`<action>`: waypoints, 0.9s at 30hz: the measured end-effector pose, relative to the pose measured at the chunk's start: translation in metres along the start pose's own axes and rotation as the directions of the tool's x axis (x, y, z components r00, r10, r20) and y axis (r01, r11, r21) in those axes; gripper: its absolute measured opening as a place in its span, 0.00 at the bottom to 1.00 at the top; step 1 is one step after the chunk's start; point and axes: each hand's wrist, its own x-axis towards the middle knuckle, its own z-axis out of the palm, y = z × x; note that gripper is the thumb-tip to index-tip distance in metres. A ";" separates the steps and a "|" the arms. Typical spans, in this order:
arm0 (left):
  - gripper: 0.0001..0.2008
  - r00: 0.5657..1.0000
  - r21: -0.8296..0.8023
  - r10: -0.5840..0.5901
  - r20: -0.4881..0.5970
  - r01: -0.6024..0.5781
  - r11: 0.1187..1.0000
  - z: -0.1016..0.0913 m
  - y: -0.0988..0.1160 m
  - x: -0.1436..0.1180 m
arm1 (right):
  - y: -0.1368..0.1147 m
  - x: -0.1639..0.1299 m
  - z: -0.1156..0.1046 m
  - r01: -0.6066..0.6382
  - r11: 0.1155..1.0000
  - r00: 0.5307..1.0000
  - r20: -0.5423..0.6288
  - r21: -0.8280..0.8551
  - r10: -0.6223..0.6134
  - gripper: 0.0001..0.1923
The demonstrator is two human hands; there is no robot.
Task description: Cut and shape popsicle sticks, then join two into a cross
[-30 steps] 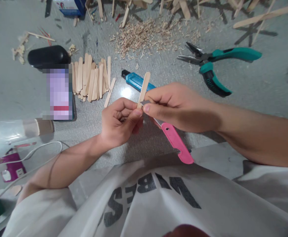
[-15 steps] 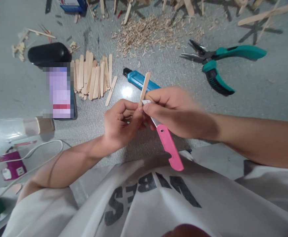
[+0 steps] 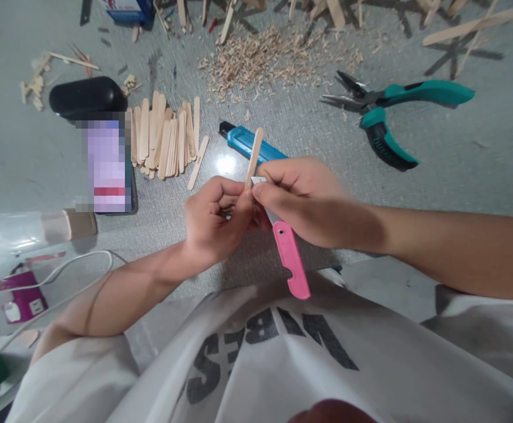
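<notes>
Your left hand point(image 3: 215, 220) pinches the foot of an upright wooden stick point(image 3: 254, 155), your right hand point(image 3: 303, 200) grips a pink-handled knife point(image 3: 288, 256) with its blade against the stick, above a blue cutter point(image 3: 252, 144) on the floor point(image 3: 459, 170).

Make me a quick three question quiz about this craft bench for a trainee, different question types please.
1. True or false: the left hand pinches a wooden stick.
2. Which tool does the right hand hold? A pliers, B pink-handled knife, C blue cutter
3. Fill in: the teal pliers lie on the floor with their handles ____.

Key: 1 true; 2 B; 3 spread apart. The blue cutter lies on the floor beyond the hands.
</notes>
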 end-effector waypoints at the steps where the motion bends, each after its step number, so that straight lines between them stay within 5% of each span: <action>1: 0.22 1.000 0.009 0.003 0.011 -0.004 1.000 -0.001 0.000 0.000 | 0.000 0.000 -0.001 0.005 1.000 1.000 0.003 -0.009 -0.005 0.22; 10: 0.22 0.993 0.037 0.072 0.094 -0.076 0.996 -0.012 0.004 0.007 | -0.006 0.007 -0.017 0.025 0.996 0.993 0.114 -0.082 -0.015 0.21; 27: 0.24 0.981 -0.179 -0.086 0.172 0.117 0.977 -0.010 0.004 0.008 | -0.004 0.007 -0.017 0.025 0.993 0.979 0.196 0.114 -0.047 0.22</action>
